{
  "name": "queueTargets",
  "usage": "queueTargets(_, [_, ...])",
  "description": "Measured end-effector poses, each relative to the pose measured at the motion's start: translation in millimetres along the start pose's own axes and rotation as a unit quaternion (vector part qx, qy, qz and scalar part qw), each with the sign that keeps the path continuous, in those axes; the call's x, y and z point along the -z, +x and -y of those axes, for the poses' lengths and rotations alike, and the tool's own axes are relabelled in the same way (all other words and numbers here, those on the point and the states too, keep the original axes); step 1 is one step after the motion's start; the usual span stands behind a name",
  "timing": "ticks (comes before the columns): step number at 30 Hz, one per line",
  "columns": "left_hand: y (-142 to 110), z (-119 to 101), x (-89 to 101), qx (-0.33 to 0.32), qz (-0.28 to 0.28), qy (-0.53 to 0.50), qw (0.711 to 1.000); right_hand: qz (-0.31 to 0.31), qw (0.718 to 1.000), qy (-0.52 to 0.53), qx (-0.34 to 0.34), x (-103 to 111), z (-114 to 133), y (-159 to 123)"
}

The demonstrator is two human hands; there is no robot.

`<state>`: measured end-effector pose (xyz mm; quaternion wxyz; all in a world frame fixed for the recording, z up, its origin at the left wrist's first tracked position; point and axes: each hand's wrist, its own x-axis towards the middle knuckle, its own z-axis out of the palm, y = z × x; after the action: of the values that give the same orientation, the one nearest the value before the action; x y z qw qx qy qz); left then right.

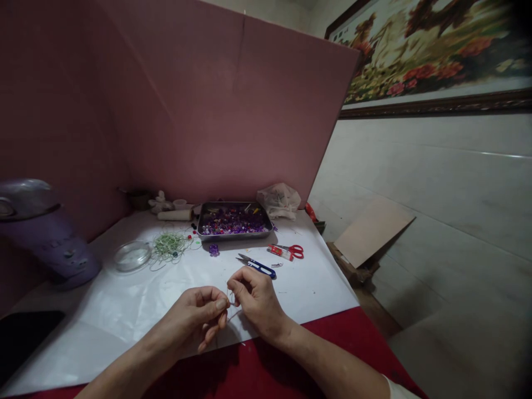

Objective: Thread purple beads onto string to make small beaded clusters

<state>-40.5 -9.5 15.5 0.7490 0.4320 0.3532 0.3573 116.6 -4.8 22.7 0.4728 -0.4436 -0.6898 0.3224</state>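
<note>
The tray [238,236] looks like smooth metal, the beads [235,223] glossy plastic, the tabletop sheet [320,285] smooth paper

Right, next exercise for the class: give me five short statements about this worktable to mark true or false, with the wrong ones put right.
1. The left hand and right hand meet closely at the fingertips, around a thin strand. True.
2. The blue snips are in the right hand. False: the blue snips lie on the white sheet, beyond the hands.
3. The red-handled scissors lie to the right of the blue snips. True.
4. The green thread is heaped inside the metal tray. False: the green thread lies in a tangle beside the clear round dish.
5. The metal tray holds many purple beads. True.
</note>
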Motion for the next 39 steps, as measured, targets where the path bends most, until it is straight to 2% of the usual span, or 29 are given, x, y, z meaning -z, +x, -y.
queueTargets(4, [-1.5,0.3,-0.4,0.016,0.007,0.011,1.0,-0.009,1.0,-0.002,0.01,-1.3,-1.9,-1.0])
queueTargets(8, [-2.6,-3.2,-3.9,0.032,-0.017,0.019,0.999,-0.026,0.999,-0.014,0.018,-1.2,-1.9,-0.5])
queueTargets(10, [-2.2,-5.8,-5.3,0.021,-0.044,0.03,0.998,-0.035,0.999,-0.021,0.034,-0.2,-0.1,-0.4])
queueTargets(13, [-0.9,-9.8,-4.8,-0.029,-0.114,0.001,0.993,-0.067,0.997,-0.01,0.049,-0.4,3.0,-2.2])
queueTargets(14, [-0.6,-11.0,-4.1,-0.045,-0.138,-0.014,0.989,-0.069,0.997,0.005,0.033,-1.6,3.3,-3.3])
queueTargets(16, [-0.6,-12.9,-2.4,-0.066,-0.171,-0.037,0.982,-0.036,0.997,0.057,-0.041,-6.4,2.5,-6.1])
queueTargets(19, [-1.3,-13.1,-1.6,-0.066,-0.18,-0.048,0.98,0.045,0.967,0.186,-0.167,-17.3,0.0,-9.4])
queueTargets(22, [-1.6,-10.0,-3.6,-0.058,-0.182,-0.037,0.981,0.087,0.924,0.295,-0.229,-26.3,0.2,-10.0])
queueTargets(24, [-1.7,-7.6,-5.5,-0.047,-0.169,-0.041,0.984,0.106,0.906,0.323,-0.254,-28.9,1.5,-9.4])
queueTargets(27, [-2.1,-6.1,-7.1,-0.038,-0.149,-0.064,0.986,0.115,0.897,0.326,-0.277,-27.7,1.2,-8.1])
queueTargets(32, [-1.3,-6.8,-5.0,-0.048,-0.199,-0.06,0.977,0.102,0.901,0.31,-0.286,-20.7,-2.4,-6.1])
queueTargets(35, [1.0,-4.4,-3.6,-0.066,-0.199,-0.054,0.976,0.11,0.872,0.383,-0.286,-18.1,0.1,-4.8])
queueTargets(39, [2.4,-1.2,-3.2,-0.083,-0.191,-0.063,0.976,0.159,0.831,0.445,-0.293,-18.2,4.6,-4.3])
